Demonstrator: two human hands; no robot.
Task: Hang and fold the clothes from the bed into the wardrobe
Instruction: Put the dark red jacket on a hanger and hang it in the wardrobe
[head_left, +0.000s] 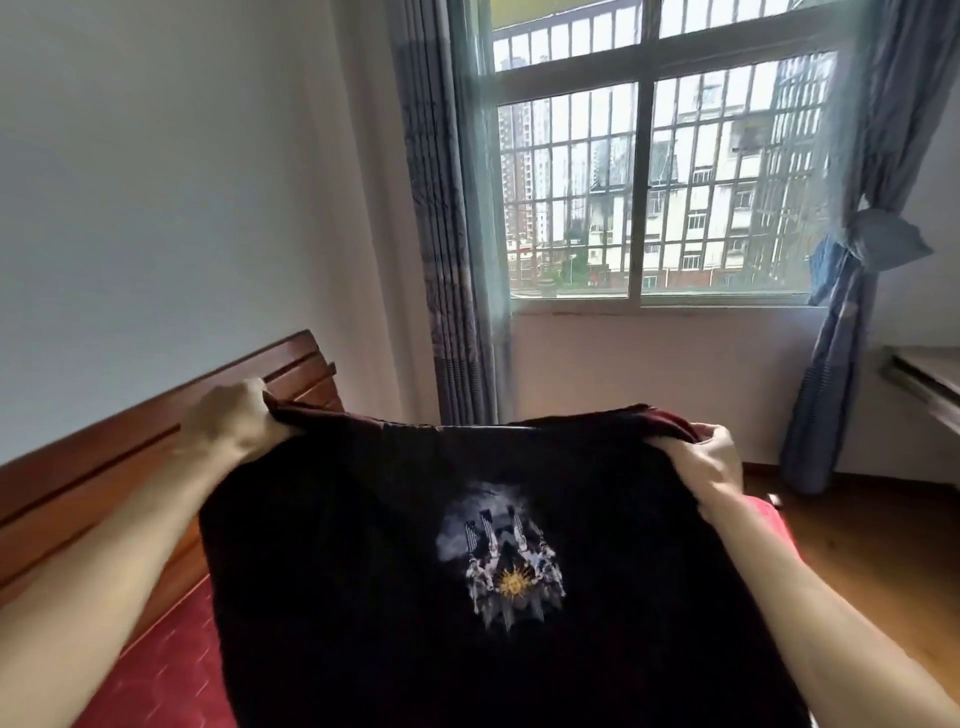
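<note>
Above the red patterned mattress (171, 665) of a bed, a person is holding up a black cotton T-shirt with a pale printed picture at its middle (363, 571), spreading it wide in the air between both bare arms. The left hand (234, 415) is gripping the shirt's upper left corner, fingers curled tight round the cloth. The right hand (711, 457) is bunching the upper right corner in the same closed grip. The shirt is hanging down from its top edge and hiding most of the mattress; only the mattress's left side and a sliver at its right edge are showing.

Open room is lying to the right, over a brown wooden floor (857, 545). A reddish-brown slatted wooden headboard (130, 457) is running along the white wall (182, 182) on the left.

Ahead, a large barred window (644, 182) is showing apartment blocks outside. A blue-grey patterned curtain (447, 234) is hanging straight at its left side, and a matching tied-back curtain (852, 260) is hanging at its right. A pale tabletop (924, 374) is jutting in at the far right, well apart from the shirt.
</note>
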